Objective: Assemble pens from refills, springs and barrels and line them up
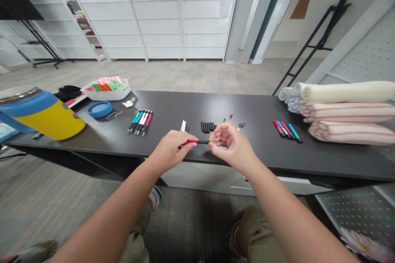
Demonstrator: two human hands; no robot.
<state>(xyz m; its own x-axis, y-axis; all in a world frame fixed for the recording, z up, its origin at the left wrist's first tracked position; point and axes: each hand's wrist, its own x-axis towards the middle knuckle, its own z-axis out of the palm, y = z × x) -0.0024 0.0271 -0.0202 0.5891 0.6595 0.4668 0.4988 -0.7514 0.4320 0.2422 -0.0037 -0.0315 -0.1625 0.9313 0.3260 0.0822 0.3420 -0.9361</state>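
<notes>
A red pen with a black grip (203, 142) lies level between my hands, above the table's front edge. My left hand (173, 146) is closed on its red barrel. At the black end, the thumb and fingers of my right hand (230, 144) pinch the tip, where a small metallic part shows; the exact contact is partly hidden. Just behind my hands are a row of black rubber grips (207, 126), some white refills or tubes (183, 125) and small metal pen tips (242, 125). A small red-topped piece (231, 115) stands beyond my right hand.
Finished-looking pens (140, 122) lie in a row at the left; several coloured barrels (287, 130) lie at the right. A blue-yellow tumbler (46, 111), a blue lid (100, 109) and a white basket (108, 94) stand left. Rolled towels (348, 111) are stacked right.
</notes>
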